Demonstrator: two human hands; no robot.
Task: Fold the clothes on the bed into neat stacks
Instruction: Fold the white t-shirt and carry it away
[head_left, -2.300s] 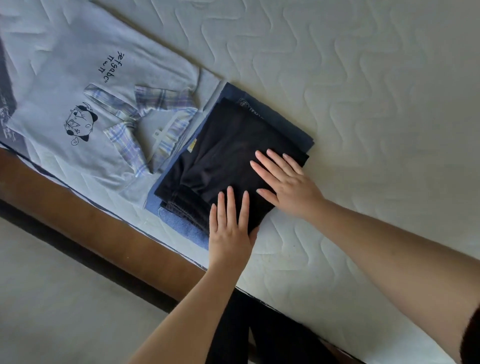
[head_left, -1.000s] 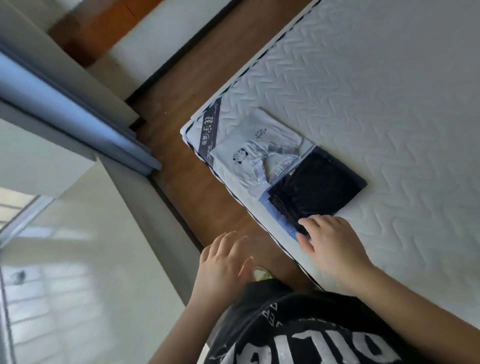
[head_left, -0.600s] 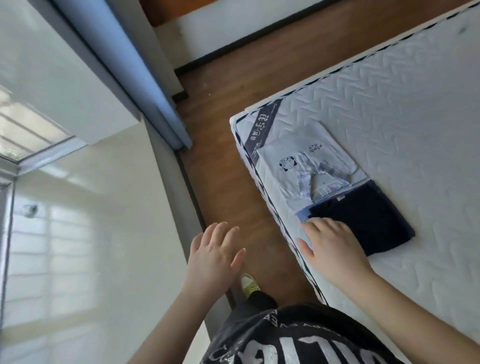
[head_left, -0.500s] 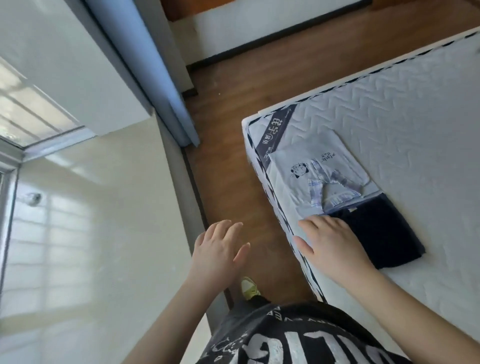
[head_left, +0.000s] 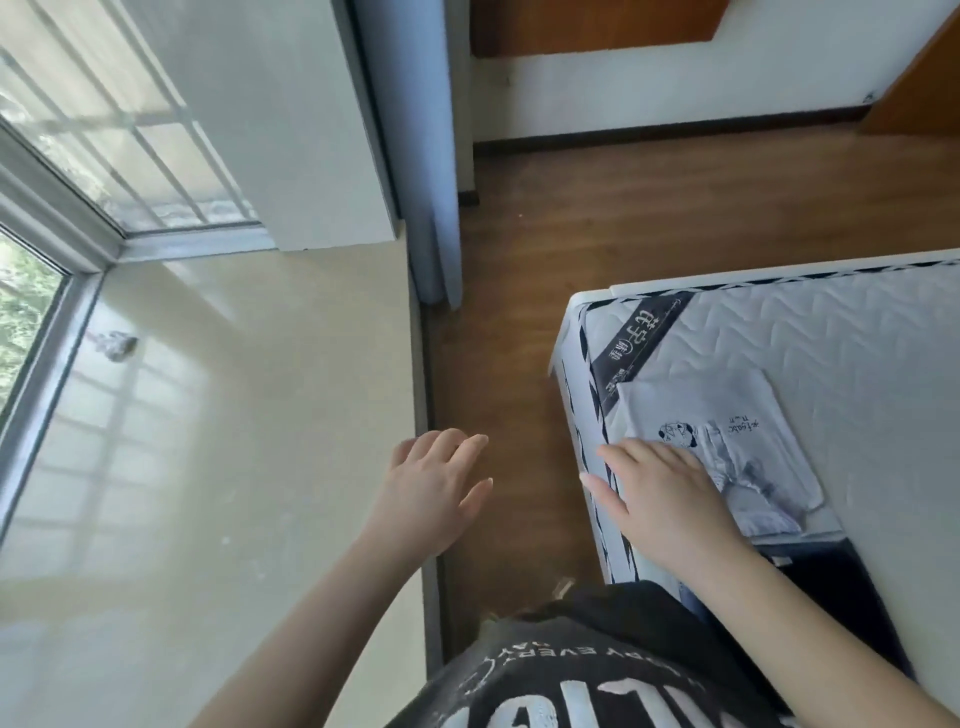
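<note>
White shirt (head_left: 727, 441), folded, lies at the mattress (head_left: 857, 338) corner beside a dark stack (head_left: 841, 587). Right hand (head_left: 665, 499), fingers straight, rests at its edge, probably steadying; left hand (head_left: 431, 488), fingers loosely spread, hangs empty.

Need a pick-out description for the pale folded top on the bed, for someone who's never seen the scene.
Start at the mattress corner with the dark label strip. Just inside it lies the pale folded top, the right hand at its near edge. Unlike the dark folded stack beside it, it is light with a small cartoon print.
</note>
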